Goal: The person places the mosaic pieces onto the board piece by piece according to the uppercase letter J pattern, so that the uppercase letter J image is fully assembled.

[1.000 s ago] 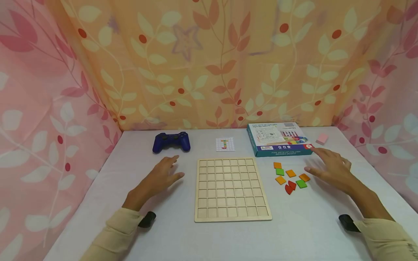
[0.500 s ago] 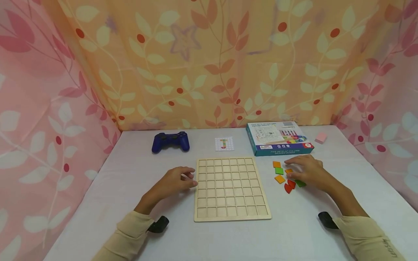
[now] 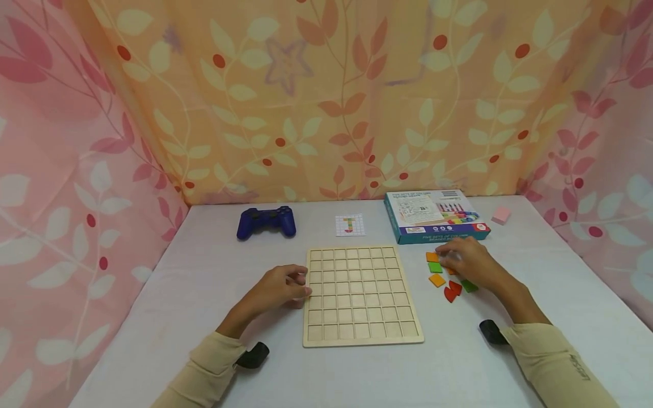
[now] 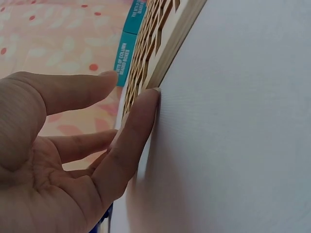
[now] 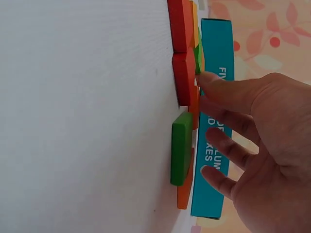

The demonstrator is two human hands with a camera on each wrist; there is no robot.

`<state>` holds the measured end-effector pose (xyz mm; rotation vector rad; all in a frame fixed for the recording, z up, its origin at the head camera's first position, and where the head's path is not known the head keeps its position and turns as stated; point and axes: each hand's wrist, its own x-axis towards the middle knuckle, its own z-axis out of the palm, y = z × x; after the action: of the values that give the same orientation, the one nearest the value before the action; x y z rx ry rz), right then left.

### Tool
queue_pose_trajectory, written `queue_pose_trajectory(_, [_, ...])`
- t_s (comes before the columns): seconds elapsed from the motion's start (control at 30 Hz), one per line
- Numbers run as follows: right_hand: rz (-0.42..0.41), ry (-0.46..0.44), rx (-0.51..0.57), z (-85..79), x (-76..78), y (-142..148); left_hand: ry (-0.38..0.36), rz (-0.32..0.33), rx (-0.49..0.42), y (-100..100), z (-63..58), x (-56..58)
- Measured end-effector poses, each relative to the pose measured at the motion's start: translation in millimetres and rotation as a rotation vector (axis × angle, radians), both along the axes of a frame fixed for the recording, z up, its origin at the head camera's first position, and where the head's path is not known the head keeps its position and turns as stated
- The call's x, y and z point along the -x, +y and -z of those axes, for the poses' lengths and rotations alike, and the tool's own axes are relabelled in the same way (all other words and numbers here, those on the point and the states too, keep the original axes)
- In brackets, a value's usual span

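My left hand (image 3: 278, 287) is at the left edge of a wooden grid board (image 3: 362, 297), fingers loosely bent. In the left wrist view one fingertip (image 4: 151, 94) meets the board's side, and another finger stands apart above it. On the right, my right hand (image 3: 471, 262) reaches over the loose tiles, its fingertips beside an orange tile (image 3: 432, 257) and a green tile (image 3: 435, 267). The right wrist view shows its fingers spread. Nearby lie another orange tile (image 3: 437, 280), red quarter-round tiles (image 3: 450, 294) and a second green tile (image 5: 181, 148); the hand partly covers some tiles.
Behind the board lies a small card (image 3: 350, 225) with a coloured J on a grid. A blue game controller (image 3: 266, 222) is at the back left. At the back right are a flat teal box (image 3: 439, 218) and a pink block (image 3: 501, 215). Patterned curtains (image 3: 326, 102) surround the white table.
My left hand has moved right and forward to the board's edge. My right hand has come left from near the box's corner to over the tiles. The board and box stay put.
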<state>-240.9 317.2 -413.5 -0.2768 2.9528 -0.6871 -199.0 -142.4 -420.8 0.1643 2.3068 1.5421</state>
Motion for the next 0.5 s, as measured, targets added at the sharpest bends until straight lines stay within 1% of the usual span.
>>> queue_pose_trajectory(0.13, [-0.020,-0.023,0.013,-2.3,2.5,-1.8,-0.006,-0.016,-0.017,0.5,0.5,-1.3])
queue_pose_trajectory(0.33, [-0.046,-0.017,0.006,-1.0,8.6,-5.1,-0.013,-0.039,-0.011,0.8,1.4,-2.6])
queue_pose_trajectory(0.5, [-0.048,-0.030,-0.009,-0.1,11.8,-6.8,-0.010,-0.029,-0.017,1.7,4.1,-1.2])
